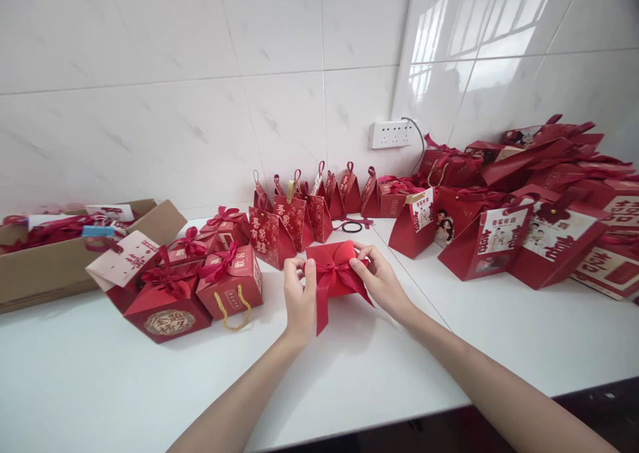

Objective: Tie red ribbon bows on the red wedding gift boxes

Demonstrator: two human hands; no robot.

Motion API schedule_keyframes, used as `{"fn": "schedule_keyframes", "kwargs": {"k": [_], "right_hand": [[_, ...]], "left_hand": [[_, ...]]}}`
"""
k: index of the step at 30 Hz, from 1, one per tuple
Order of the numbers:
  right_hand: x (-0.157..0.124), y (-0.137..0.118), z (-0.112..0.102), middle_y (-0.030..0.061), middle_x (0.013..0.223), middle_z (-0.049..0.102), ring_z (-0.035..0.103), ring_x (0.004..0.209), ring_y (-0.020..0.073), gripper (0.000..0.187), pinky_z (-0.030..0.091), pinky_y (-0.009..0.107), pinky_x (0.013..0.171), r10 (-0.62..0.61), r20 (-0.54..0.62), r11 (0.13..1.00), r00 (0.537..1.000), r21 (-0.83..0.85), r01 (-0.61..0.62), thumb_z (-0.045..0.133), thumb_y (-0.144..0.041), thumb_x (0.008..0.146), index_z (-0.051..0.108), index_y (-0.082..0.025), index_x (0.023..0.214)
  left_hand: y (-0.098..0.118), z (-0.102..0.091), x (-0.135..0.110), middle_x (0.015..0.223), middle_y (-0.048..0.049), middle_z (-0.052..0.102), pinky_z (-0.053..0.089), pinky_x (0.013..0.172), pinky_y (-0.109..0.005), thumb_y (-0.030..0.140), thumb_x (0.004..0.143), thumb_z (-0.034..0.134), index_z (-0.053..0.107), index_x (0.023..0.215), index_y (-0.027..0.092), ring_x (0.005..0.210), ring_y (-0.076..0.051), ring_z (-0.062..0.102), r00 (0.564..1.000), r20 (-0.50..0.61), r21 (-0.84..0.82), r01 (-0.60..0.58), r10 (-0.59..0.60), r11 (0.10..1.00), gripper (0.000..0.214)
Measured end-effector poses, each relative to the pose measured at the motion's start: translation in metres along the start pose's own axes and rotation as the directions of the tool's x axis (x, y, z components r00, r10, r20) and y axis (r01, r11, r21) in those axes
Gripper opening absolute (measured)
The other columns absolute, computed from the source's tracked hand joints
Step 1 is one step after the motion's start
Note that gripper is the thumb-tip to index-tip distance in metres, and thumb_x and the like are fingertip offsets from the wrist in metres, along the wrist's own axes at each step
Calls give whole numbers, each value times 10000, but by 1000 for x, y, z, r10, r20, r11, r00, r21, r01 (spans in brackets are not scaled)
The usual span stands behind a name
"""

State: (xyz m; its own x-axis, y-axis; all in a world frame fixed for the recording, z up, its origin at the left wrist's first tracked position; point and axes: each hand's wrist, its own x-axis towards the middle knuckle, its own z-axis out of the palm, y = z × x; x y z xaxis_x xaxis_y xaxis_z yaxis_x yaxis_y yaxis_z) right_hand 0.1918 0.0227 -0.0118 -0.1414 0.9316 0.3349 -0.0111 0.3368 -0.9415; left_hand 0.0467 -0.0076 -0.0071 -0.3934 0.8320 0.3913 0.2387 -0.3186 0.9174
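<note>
White table: one; we are seeing its top (359, 380) bearing everything here.
Red pile: at the right, packages (564, 163) are overlapping so much that we are not managing a fair count.
Brown carton: one; its open top (50, 277) is showing us red ribbon and pale papers within.
Left boxes: about five; they are clustering beside the carton (204, 290), one carrying a gold cord handle (232, 326).
Tagged boxes: three; they are standing upright (469, 247) at the right, wearing white tags.
Tented boxes: three in the front row; these are leaning their sides to a peak (272, 240), with more standing behind.
Held box: one; we are holding it (336, 288) over the table's middle, between both hands.
Left hand: it (302, 297) is gripping the box's left end, thumb pressing in front, fingers curling.
Right hand: it (382, 277) is pinching the right upper corner, thumb by the bow.
Ribbon bow: one; it (333, 269) is crossing the front, two tails hanging.
Black ring: one; it (352, 227) is lying beyond the held box.
</note>
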Motion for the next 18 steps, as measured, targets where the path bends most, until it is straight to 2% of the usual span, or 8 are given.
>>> {"fn": "schedule_keyframes", "kwargs": {"k": [3, 6, 11, 14, 16, 17, 18], "right_hand": [[1, -1, -1, 80, 1334, 502, 590, 1025, 241, 319, 475, 373, 785, 12, -24, 1000, 1000, -3, -12, 543, -480, 817, 408, -219, 694], [2, -1, -2, 85, 1304, 525, 603, 987, 237, 333, 480, 371, 767, 17, -52, 1000, 998, -7, -17, 560, -487, 801, 424, -211, 675], [7, 4, -4, 99, 1243, 559, 581, 1050, 239, 340, 457, 394, 861, -16, -50, 1000, 999, -23, 15, 573, -483, 792, 454, -201, 644], [10, 4, -2, 107, 1196, 587, 582, 1047, 243, 379, 455, 395, 880, -35, -64, 999, 997, 11, 36, 612, -522, 739, 465, -198, 610], [10, 0, 0, 106, 1135, 622, 601, 998, 242, 424, 476, 384, 854, 10, -71, 998, 997, 57, -6, 644, -584, 663, 491, -195, 594], [11, -3, 1, 105, 1089, 639, 619, 945, 243, 453, 502, 375, 801, 60, -57, 994, 997, 97, -55, 655, -620, 617, 506, -193, 587], [12, -4, 2, 102, 1088, 639, 628, 916, 246, 475, 517, 366, 761, 113, -23, 984, 993, 139, -109, 668, -638, 578, 513, -189, 575]], "left_hand": [[0, -1, -1, 855, -7, 469, 415, 754, -278, 447, 861, 458, 406, 863, 221, 801, -149, 508, 1000, -23, -32, -15, 15, 999, 232], [-1, -2, -4, 950, -25, 473, 428, 822, -305, 435, 841, 500, 391, 936, 224, 878, -155, 517, 998, 40, -31, -45, 47, 998, 257], [-4, 1, -1, 1177, -92, 452, 406, 968, -387, 365, 752, 628, 354, 1098, 218, 1102, -207, 489, 994, 105, 52, -18, 13, 998, 465], [-3, -2, 5, 1273, -124, 452, 403, 999, -411, 360, 739, 625, 291, 1250, 219, 1163, -234, 490, 978, 206, -14, 40, -36, 999, 627], [-2, -7, 10, 1275, -117, 492, 440, 977, -417, 383, 731, 620, 264, 1309, 239, 1129, -242, 539, 957, 282, -84, 96, -68, 992, 694], [-3, -11, 14, 1268, -104, 511, 458, 966, -419, 396, 718, 631, 299, 1305, 256, 1131, -250, 545, 956, 283, -75, 98, -73, 992, 689], [-5, -14, 18, 1256, -88, 530, 480, 948, -424, 406, 698, 648, 355, 1285, 278, 1132, -262, 547, 970, 239, -52, 50, -37, 997, 669]]}}
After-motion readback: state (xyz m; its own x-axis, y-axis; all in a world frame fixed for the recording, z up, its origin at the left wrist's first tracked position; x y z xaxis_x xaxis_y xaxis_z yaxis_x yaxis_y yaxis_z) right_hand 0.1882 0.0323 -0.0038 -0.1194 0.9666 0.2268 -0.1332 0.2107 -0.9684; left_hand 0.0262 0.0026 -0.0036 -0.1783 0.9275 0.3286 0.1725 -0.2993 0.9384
